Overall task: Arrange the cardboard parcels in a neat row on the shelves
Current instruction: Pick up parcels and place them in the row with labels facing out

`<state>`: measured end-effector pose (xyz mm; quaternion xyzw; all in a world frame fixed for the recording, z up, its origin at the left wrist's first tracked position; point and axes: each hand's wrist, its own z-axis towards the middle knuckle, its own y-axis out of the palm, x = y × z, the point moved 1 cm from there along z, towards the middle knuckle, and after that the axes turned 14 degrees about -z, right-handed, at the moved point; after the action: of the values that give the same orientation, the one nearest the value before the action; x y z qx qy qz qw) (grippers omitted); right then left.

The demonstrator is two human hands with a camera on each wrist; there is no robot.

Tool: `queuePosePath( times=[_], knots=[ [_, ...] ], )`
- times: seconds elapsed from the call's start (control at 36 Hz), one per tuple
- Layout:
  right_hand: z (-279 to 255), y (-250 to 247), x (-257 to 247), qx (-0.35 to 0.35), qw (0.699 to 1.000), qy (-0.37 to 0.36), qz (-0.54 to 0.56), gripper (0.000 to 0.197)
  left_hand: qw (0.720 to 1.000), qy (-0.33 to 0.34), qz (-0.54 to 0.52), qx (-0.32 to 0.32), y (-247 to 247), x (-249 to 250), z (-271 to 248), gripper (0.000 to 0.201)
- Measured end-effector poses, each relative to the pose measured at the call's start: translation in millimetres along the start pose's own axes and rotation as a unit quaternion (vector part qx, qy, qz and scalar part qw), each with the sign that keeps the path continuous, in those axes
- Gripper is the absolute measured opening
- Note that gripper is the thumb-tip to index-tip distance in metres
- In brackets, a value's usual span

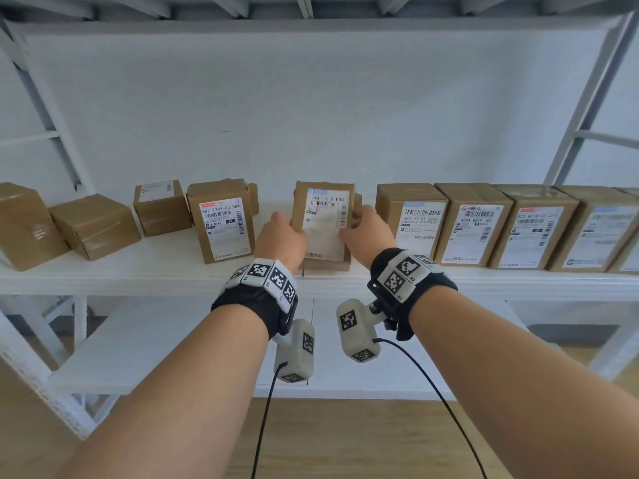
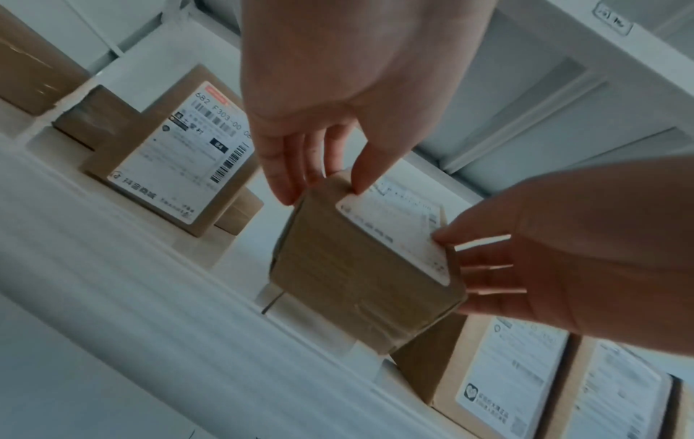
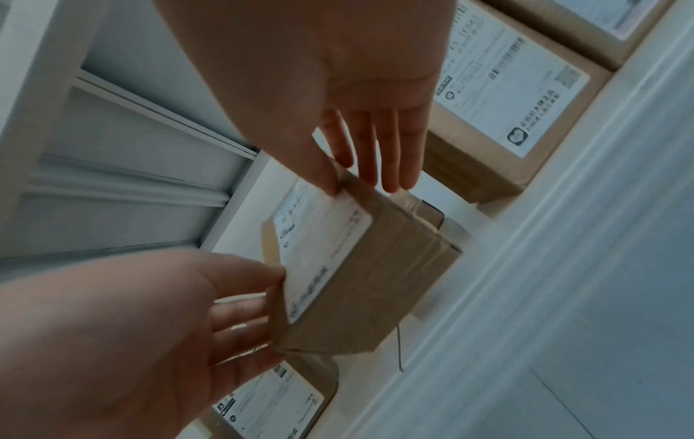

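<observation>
Both hands, the left hand (image 1: 280, 236) and right hand (image 1: 368, 233), clamp the sides of an upright labelled parcel (image 1: 324, 224) at the front of the shelf (image 1: 173, 271), apart from the tidy row (image 1: 501, 226). Its base nears the shelf lip; a loose grip risks tipping it off, or knocking the neighbouring parcel (image 1: 411, 221).

White wall (image 1: 311, 108) fills the middle of the frame, plain and bright. Along the top edge runs the ribbed grey underside of an upper deck (image 1: 311, 5). Bottom centre shows wooden floor (image 1: 345, 440), light brown boards. At far right, low down, a dark grey skirting strip (image 1: 570, 333) sits where wall meets floor.
</observation>
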<state>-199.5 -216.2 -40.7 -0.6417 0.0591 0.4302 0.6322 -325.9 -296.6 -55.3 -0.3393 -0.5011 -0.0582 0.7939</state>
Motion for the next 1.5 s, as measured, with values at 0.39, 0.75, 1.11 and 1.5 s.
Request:
queuePosePath(
  times=[0.39,0.75,1.11,1.5],
  knots=[
    [8.9,15.4,37.5,0.016,0.999,0.032,-0.026,0.043,0.998,0.004,-0.009,-0.056,41.0,-5.1,-0.5,0.015],
    [2.8,-7.8,35.9,0.116,0.992,0.001,-0.040,0.037,0.995,-0.006,-0.083,-0.046,38.6,13.3,-6.3,0.058],
    [9.6,-55.8,36.7,0.244,0.955,-0.083,-0.146,0.046,0.994,0.075,-0.063,-0.045,42.5,38.6,-4.2,0.073],
    [31.7,-49.8,58.7,0.134,0.963,-0.052,-0.229,0.048,0.995,0.085,-0.042,-0.034,60.7,40.0,4.5,0.048]
  ],
)
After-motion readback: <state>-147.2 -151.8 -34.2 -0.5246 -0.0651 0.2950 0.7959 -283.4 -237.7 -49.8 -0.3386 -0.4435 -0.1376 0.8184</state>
